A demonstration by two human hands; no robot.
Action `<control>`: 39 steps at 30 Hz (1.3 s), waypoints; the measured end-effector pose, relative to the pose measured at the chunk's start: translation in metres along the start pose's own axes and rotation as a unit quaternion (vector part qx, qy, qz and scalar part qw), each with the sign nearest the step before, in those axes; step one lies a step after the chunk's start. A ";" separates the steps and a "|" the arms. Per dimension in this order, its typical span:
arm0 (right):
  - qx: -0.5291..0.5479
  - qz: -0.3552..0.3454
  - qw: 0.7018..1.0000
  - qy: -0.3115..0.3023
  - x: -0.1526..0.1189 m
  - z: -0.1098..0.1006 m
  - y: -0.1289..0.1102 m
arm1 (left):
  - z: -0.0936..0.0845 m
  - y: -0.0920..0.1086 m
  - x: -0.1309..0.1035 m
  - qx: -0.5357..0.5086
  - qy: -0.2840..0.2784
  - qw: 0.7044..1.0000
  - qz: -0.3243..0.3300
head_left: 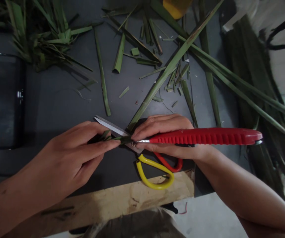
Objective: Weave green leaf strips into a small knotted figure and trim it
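Observation:
My left hand [79, 150] is closed, pinching a small folded strip of green leaf [124, 139] between thumb and fingers. The strip reaches right to the metal tip of a red tool with a ribbed handle [202, 136]; its exact kind is unclear. My right hand [163, 127] is closed about this tool, fingertips close to the leaf strip, while the handle sticks out past the wrist. Under both hands lies a pair of scissors [154, 185], one loop yellow and one red, blades pointing up and left. The hands partly cover the scissors.
Long green leaf blades [164, 74] and short cut pieces [135, 51] lie scattered on the dark table [65, 99]. A leaf heap [43, 43] is at the upper left, above a black tray-like object [1, 102]. More long leaves [254, 99] lie right. A wooden strip [102, 205] edges the front.

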State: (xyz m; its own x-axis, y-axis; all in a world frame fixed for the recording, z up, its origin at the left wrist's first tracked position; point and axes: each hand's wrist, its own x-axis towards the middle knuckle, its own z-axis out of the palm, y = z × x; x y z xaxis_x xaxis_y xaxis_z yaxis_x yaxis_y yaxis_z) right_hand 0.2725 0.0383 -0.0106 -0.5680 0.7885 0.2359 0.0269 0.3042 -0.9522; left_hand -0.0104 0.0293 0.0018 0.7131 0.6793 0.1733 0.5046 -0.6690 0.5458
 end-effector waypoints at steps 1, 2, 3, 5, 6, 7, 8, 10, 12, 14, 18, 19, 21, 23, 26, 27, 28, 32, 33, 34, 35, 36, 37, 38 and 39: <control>-0.001 -0.001 1.000 0.001 0.000 0.000 0.000 | 0.001 0.001 0.000 -0.006 0.003 1.000 -0.025; -0.002 -0.001 1.000 -0.001 0.000 0.000 0.000 | 0.001 0.002 0.001 -0.010 -0.001 0.999 -0.033; -0.004 0.000 1.000 -0.004 0.000 -0.001 0.000 | 0.001 0.003 0.001 -0.010 0.003 0.999 -0.039; -0.007 0.001 1.000 -0.011 -0.001 -0.002 0.000 | 0.001 0.004 0.003 -0.007 0.002 0.999 -0.032; -0.008 0.000 1.000 -0.013 -0.001 -0.002 0.000 | 0.000 0.005 0.003 -0.005 0.001 1.000 -0.026; -0.008 0.000 1.000 -0.013 -0.001 -0.002 0.000 | 0.000 0.005 0.004 -0.005 -0.005 1.000 -0.017; -0.007 0.000 1.000 -0.013 -0.001 -0.002 0.000 | -0.001 0.005 0.004 -0.003 0.007 1.000 -0.022; -0.008 -0.002 1.000 -0.015 0.000 -0.002 -0.001 | -0.001 0.004 0.004 -0.005 0.004 1.000 -0.026; -0.013 -0.008 1.000 -0.022 0.001 -0.001 -0.001 | -0.001 0.003 0.004 -0.006 0.001 1.000 -0.026; -0.021 -0.012 0.999 -0.027 0.001 -0.001 -0.001 | 0.000 0.002 0.003 -0.003 0.006 1.000 -0.010; -0.025 -0.012 0.999 -0.019 0.002 -0.001 0.000 | 0.001 0.001 0.001 -0.006 0.017 1.000 -0.003; -0.025 -0.015 0.999 -0.017 0.002 -0.001 0.000 | 0.001 0.001 0.001 -0.005 0.019 1.000 -0.004; -0.030 -0.023 0.999 -0.019 0.001 -0.001 0.001 | 0.001 0.001 0.001 0.000 0.018 1.000 0.002; -0.030 -0.026 0.999 -0.019 0.001 -0.001 0.001 | 0.000 0.000 0.001 0.010 0.015 1.000 0.008; -0.022 -0.020 0.999 -0.015 0.001 -0.001 0.001 | -0.001 0.000 0.003 0.019 0.008 1.000 0.018; -0.020 -0.016 1.000 -0.014 0.001 -0.001 0.001 | -0.001 0.000 0.003 0.019 0.008 1.000 0.019; -0.019 -0.011 1.000 -0.014 0.001 -0.001 0.001 | -0.001 -0.001 0.004 0.018 0.009 1.000 0.018; -0.017 -0.003 1.000 -0.012 0.000 -0.003 0.000 | -0.002 0.000 0.003 0.002 0.006 1.000 -0.005; -0.017 -0.003 1.000 -0.012 0.000 -0.003 0.000 | -0.002 0.000 0.002 -0.004 0.004 1.000 -0.019; -0.018 -0.005 1.000 -0.013 0.000 -0.003 0.001 | -0.002 0.001 0.002 -0.011 0.007 0.999 -0.035; -0.019 -0.006 1.000 -0.014 0.000 -0.003 0.001 | -0.002 0.001 0.002 -0.014 0.006 0.999 -0.042; -0.020 -0.008 1.000 -0.016 0.000 -0.003 0.000 | -0.002 0.001 0.002 -0.016 0.004 0.999 -0.043; -0.021 -0.010 1.000 -0.018 0.000 -0.003 0.000 | -0.002 0.002 0.002 -0.017 0.004 0.999 -0.040; -0.022 -0.012 1.000 -0.019 0.000 -0.003 0.000 | -0.002 0.001 0.001 -0.018 0.005 0.999 -0.039; -0.023 -0.012 0.999 -0.019 -0.001 -0.003 0.000 | -0.002 0.001 0.001 -0.020 0.009 0.999 -0.043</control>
State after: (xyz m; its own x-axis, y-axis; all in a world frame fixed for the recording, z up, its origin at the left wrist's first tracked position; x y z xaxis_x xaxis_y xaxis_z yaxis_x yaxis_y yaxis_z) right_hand 0.2756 0.0397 -0.0103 -0.5992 0.7603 0.2507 0.0494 0.3477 -0.9363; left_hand -0.0104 0.0301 0.0043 0.6587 0.7393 0.1395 0.5435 -0.5958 0.5914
